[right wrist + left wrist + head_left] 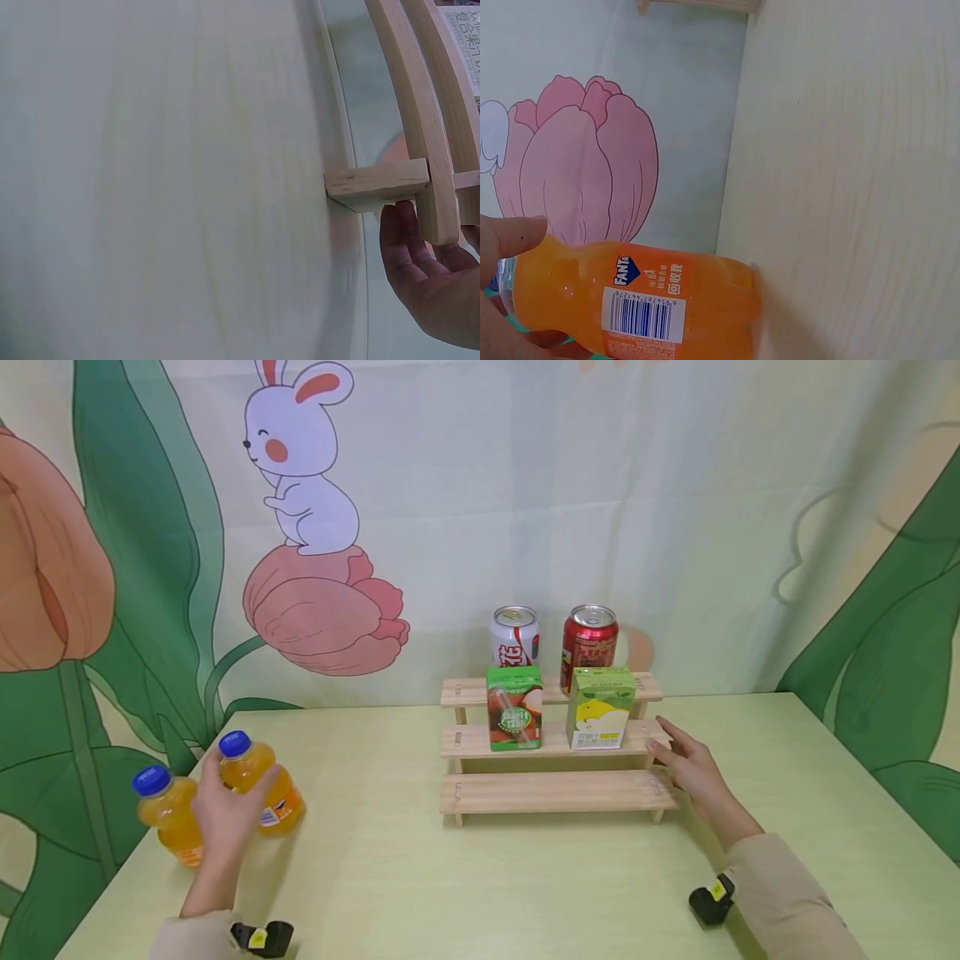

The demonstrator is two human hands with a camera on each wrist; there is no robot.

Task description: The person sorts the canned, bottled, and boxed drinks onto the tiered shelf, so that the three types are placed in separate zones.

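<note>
At the left, my left hand (228, 810) grips the upper part of an orange Fanta bottle (281, 797) with a blue cap. The left wrist view shows the thumb on one side of this Fanta bottle (641, 300) and fingers on the other. A second orange drink bottle (171, 818) stands just left of the hand. My right hand (693, 772) holds the right end of a three-tier wooden display rack (555, 792) at its middle step. In the right wrist view, the fingers curl about the end of the rack (435, 202), partly hidden behind it.
On the rack's middle step stand a green-and-red juice box (514, 710) and a green-and-yellow juice box (600, 710). Behind them, a white can (514, 639) and a red can (591, 643) stand on the top step. A printed curtain (465, 527) hangs behind the table (367, 877).
</note>
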